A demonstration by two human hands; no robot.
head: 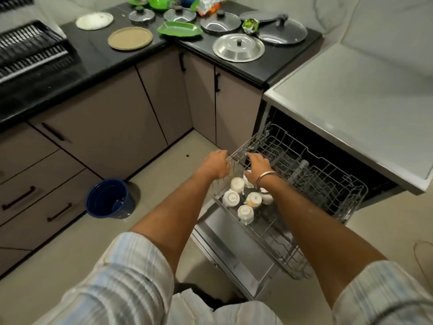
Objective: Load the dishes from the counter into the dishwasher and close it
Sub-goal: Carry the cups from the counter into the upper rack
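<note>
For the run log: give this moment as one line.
stage: loading | left hand: on rack edge | right hand: at cups | lids: on counter | dishwasher door: open

floor [58, 273]: pale tile | cabinets [105, 127]: taupe, dark handles | wall [386, 17]: white marble | bucket [109, 199]: blue
</note>
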